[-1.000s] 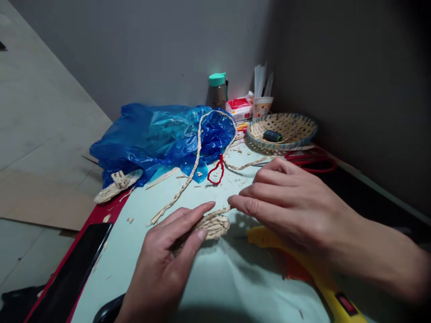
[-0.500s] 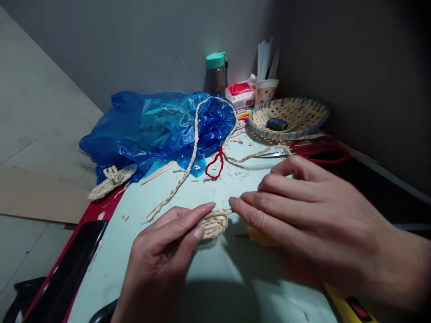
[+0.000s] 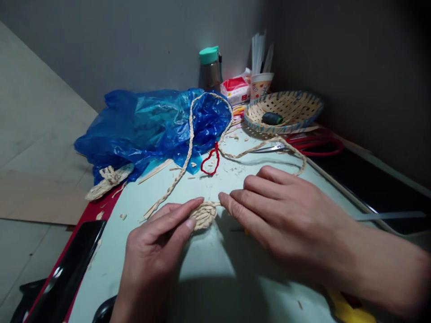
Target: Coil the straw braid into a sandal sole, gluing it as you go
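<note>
Nearest me, at the lower right, a bit of a yellow tool [image 3: 350, 312] shows past my right forearm; the rest is hidden. My left hand [image 3: 156, 246] pinches the coil [image 3: 204, 216], thumb on the near face and fingers along the far edge, just above the table [image 3: 202, 278]. My right hand [image 3: 292, 220] has the strand leaving the coil nipped at the fingertips; its thumb is out of sight beneath.

I judge the coil light, dry and springy, firm edge-on yet apt to open if the pinch slackens, and not slippery. The flat sides near the outer turn look the best place to hold it. The strand should be bendy but fibrous, liable to fray under a hard tug, so I would take it close to the coil.

Beyond my hands, the braid [image 3: 191, 125] loops up over the blue bag [image 3: 134, 121] and down to a frayed end by my left knuckles; its other run bends behind my right hand, so I cannot see whether it joins the strand. A red loop [image 3: 216, 146] lies beside it, scissors [image 3: 316, 142] to the right. Farther off sit the basket [image 3: 296, 105] with a spool [image 3: 272, 118] inside, then the cup [image 3: 261, 85], tissues [image 3: 235, 89] and bottle [image 3: 209, 74] by the wall.
</note>
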A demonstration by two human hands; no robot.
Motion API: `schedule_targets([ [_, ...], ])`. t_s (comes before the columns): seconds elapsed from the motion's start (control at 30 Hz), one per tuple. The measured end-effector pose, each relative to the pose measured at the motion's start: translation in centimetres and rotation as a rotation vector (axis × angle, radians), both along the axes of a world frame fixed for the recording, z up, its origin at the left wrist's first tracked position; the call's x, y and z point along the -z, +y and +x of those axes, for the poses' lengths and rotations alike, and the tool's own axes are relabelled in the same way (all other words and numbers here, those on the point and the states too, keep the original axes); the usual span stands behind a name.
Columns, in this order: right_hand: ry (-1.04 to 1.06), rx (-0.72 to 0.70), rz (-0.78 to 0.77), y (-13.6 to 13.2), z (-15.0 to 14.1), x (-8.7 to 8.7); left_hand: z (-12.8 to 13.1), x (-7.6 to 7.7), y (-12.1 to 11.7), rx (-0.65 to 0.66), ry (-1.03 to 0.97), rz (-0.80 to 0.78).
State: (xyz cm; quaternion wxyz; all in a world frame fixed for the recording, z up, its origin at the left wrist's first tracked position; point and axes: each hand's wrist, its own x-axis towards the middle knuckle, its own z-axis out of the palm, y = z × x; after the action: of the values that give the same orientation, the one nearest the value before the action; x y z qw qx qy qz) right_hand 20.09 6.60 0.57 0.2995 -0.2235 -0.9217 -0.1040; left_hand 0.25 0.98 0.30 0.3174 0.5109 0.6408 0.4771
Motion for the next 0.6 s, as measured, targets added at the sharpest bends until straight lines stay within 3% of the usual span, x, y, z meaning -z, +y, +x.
schedule_targets([
  [0.6, -0.048, 0.108, 0.115, -1.4, -1.9, 1.4, -1.3, 1.1, 0.4, 0.013, 0.196, 0.032],
])
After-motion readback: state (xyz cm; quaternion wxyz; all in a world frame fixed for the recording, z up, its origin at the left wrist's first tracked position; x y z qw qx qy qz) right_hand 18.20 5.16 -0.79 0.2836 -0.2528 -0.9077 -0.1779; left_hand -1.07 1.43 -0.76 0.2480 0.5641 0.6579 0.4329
